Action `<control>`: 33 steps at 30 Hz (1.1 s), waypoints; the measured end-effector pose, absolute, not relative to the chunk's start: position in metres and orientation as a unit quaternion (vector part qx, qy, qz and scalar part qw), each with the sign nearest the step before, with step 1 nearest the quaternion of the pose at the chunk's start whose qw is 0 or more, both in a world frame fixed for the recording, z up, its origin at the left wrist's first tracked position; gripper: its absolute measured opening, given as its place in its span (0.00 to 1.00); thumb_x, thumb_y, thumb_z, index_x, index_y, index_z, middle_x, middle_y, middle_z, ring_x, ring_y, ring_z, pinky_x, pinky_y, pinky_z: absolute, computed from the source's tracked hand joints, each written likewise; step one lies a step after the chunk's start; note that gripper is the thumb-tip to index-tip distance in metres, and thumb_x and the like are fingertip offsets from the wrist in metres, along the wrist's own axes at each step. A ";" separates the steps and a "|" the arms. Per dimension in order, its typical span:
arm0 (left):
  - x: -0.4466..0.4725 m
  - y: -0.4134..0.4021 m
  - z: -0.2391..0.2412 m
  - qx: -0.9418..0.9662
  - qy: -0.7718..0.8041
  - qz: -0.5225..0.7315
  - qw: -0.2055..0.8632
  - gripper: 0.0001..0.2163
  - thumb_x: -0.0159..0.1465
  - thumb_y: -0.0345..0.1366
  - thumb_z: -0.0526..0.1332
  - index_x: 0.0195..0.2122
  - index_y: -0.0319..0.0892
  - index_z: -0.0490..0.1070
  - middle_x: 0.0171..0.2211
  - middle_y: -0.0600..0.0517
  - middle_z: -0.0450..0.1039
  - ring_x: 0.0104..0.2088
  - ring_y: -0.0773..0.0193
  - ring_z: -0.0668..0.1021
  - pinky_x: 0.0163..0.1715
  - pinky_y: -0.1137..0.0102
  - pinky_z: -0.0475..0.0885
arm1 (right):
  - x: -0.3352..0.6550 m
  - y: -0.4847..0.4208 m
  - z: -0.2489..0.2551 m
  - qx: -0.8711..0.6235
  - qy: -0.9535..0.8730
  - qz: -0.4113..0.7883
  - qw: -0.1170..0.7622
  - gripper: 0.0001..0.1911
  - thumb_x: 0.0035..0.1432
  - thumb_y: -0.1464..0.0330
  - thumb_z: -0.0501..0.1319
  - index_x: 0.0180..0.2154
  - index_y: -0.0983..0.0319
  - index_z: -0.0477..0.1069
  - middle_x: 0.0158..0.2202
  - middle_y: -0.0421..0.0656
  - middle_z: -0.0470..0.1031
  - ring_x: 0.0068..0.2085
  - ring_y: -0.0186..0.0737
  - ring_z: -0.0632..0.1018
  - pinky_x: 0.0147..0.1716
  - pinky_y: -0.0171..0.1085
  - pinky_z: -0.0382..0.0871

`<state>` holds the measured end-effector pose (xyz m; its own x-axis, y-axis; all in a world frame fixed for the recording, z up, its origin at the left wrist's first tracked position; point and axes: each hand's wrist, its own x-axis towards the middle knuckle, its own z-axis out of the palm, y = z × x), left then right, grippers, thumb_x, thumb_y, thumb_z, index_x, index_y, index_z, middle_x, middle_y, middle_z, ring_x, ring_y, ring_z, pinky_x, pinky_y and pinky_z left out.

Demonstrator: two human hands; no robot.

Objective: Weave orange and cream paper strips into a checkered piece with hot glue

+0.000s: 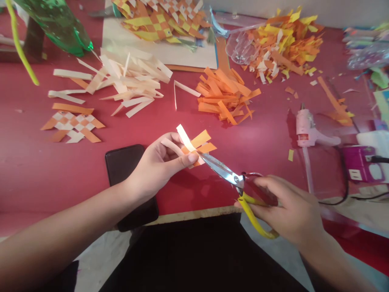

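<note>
Between thumb and fingers, my left hand (162, 158) pinches a small woven piece of orange and white paper strips (197, 147), loose strip ends sticking out of it. My right hand (288, 207) is closed around the yellow handles of a pair of scissors (225, 170). The blade tips touch the woven paper beside my left thumb. Beneath my left wrist lies a black phone (126, 160). A woven orange and white paper fish (73, 125) rests at the left of the red table (170, 194).
Piles of white strips (136, 77) and orange strips (226, 93) lie ahead. Paper scraps (285, 44) spread behind them, near woven pieces on a board (194, 56). A pink glue gun (305, 127) and a purple power adapter (361, 162) with cords sit right; a green bottle (57, 24) is at upper left.
</note>
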<state>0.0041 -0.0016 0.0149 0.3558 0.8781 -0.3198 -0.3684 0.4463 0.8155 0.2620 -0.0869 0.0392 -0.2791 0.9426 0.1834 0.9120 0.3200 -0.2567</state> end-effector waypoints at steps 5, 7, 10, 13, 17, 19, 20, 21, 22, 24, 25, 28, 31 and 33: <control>0.004 -0.001 0.015 0.310 0.393 0.414 0.760 0.10 0.56 0.30 0.71 0.22 0.39 0.71 0.36 0.54 0.71 0.30 0.72 0.77 0.35 0.74 0.76 | 0.260 -0.088 0.038 -0.612 -0.774 0.084 0.141 0.20 0.56 0.49 0.62 0.31 0.59 0.69 0.24 0.41 0.75 0.23 0.37 0.76 0.21 0.36 0.68; 0.004 -0.001 0.015 0.303 0.394 0.418 0.760 0.11 0.55 0.30 0.72 0.22 0.39 0.70 0.36 0.54 0.72 0.29 0.72 0.77 0.35 0.73 0.76 | 0.259 -0.088 0.037 -0.626 -0.761 0.102 0.139 0.21 0.55 0.47 0.62 0.30 0.59 0.70 0.23 0.41 0.74 0.23 0.38 0.76 0.21 0.37 0.67; 0.004 0.000 0.016 0.303 0.396 0.417 0.760 0.11 0.55 0.29 0.72 0.21 0.39 0.70 0.36 0.54 0.71 0.30 0.72 0.77 0.34 0.74 0.76 | 0.259 -0.088 0.037 -0.642 -0.744 0.122 0.136 0.21 0.55 0.47 0.62 0.30 0.59 0.70 0.22 0.40 0.74 0.21 0.37 0.75 0.19 0.36 0.66; 0.004 0.000 0.016 0.303 0.396 0.419 0.759 0.11 0.56 0.28 0.71 0.21 0.38 0.70 0.34 0.55 0.70 0.31 0.72 0.78 0.33 0.75 0.75 | 0.261 -0.089 0.036 -0.661 -0.726 0.131 0.137 0.21 0.56 0.48 0.62 0.29 0.59 0.69 0.22 0.40 0.74 0.21 0.36 0.74 0.19 0.36 0.66; 0.003 0.000 0.016 0.294 0.399 0.406 0.768 0.07 0.59 0.29 0.69 0.25 0.40 0.73 0.30 0.55 0.73 0.30 0.72 0.77 0.33 0.76 0.74 | 0.268 -0.089 0.032 -0.671 -0.724 0.099 0.127 0.19 0.55 0.50 0.63 0.32 0.59 0.69 0.25 0.42 0.75 0.24 0.39 0.76 0.21 0.36 0.66; 0.003 0.000 0.015 0.287 0.406 0.397 0.771 0.05 0.59 0.29 0.69 0.29 0.41 0.74 0.29 0.55 0.75 0.29 0.72 0.77 0.33 0.77 0.73 | 0.274 -0.087 0.030 -0.679 -0.723 0.062 0.109 0.17 0.55 0.53 0.64 0.33 0.60 0.69 0.26 0.43 0.75 0.26 0.41 0.77 0.22 0.37 0.65; 0.003 0.001 0.014 0.284 0.409 0.399 0.770 0.05 0.59 0.29 0.70 0.29 0.41 0.74 0.29 0.55 0.75 0.29 0.72 0.77 0.33 0.77 0.73 | 0.277 -0.085 0.028 -0.687 -0.719 0.043 0.096 0.17 0.54 0.53 0.65 0.34 0.59 0.68 0.27 0.43 0.75 0.28 0.43 0.77 0.23 0.37 0.65; 0.003 0.001 0.013 0.280 0.411 0.405 0.767 0.06 0.58 0.29 0.70 0.27 0.41 0.73 0.29 0.55 0.75 0.29 0.72 0.78 0.33 0.76 0.74 | 0.281 -0.083 0.026 -0.697 -0.712 0.027 0.084 0.17 0.53 0.53 0.65 0.34 0.59 0.67 0.28 0.43 0.74 0.29 0.44 0.78 0.23 0.38 0.65; 0.003 0.001 0.012 0.276 0.413 0.414 0.763 0.08 0.57 0.29 0.70 0.25 0.40 0.72 0.31 0.55 0.75 0.29 0.71 0.78 0.32 0.76 0.74 | 0.285 -0.081 0.024 -0.705 -0.705 0.014 0.073 0.17 0.52 0.54 0.65 0.34 0.59 0.66 0.29 0.44 0.74 0.30 0.46 0.78 0.24 0.39 0.65; 0.003 0.001 0.010 0.271 0.420 0.434 0.749 0.10 0.56 0.29 0.71 0.22 0.39 0.70 0.34 0.55 0.74 0.29 0.71 0.80 0.32 0.75 0.75 | 0.296 -0.075 0.020 -0.711 -0.701 0.006 0.060 0.16 0.52 0.55 0.65 0.36 0.58 0.65 0.33 0.46 0.75 0.34 0.50 0.78 0.27 0.41 0.67; 0.003 0.001 0.010 0.272 0.423 0.440 0.744 0.10 0.55 0.29 0.71 0.22 0.39 0.70 0.35 0.56 0.73 0.29 0.70 0.80 0.32 0.74 0.76 | 0.302 -0.072 0.019 -0.706 -0.706 0.007 0.060 0.15 0.53 0.57 0.64 0.38 0.58 0.65 0.35 0.48 0.75 0.36 0.52 0.78 0.28 0.42 0.68; 0.003 0.000 0.009 0.296 0.416 0.443 0.737 0.09 0.57 0.29 0.70 0.22 0.40 0.72 0.34 0.56 0.72 0.31 0.70 0.80 0.35 0.74 0.76 | 0.315 -0.063 0.019 -0.675 -0.735 0.017 0.067 0.15 0.56 0.61 0.61 0.44 0.59 0.67 0.40 0.52 0.73 0.41 0.57 0.78 0.36 0.46 0.72; 0.003 -0.002 0.011 0.338 0.401 0.440 0.729 0.07 0.57 0.28 0.70 0.25 0.42 0.75 0.32 0.55 0.74 0.34 0.69 0.80 0.40 0.73 0.76 | 0.309 -0.056 0.029 -0.650 -0.755 0.008 0.089 0.19 0.56 0.64 0.59 0.49 0.62 0.69 0.45 0.57 0.71 0.47 0.62 0.76 0.46 0.53 0.72; 0.002 -0.003 0.013 0.371 0.386 0.421 0.732 0.05 0.57 0.29 0.70 0.28 0.43 0.77 0.34 0.53 0.77 0.37 0.66 0.81 0.41 0.73 0.75 | 0.294 -0.053 0.038 -0.652 -0.744 0.015 0.141 0.16 0.57 0.68 0.60 0.48 0.62 0.71 0.47 0.55 0.73 0.50 0.59 0.76 0.50 0.53 0.72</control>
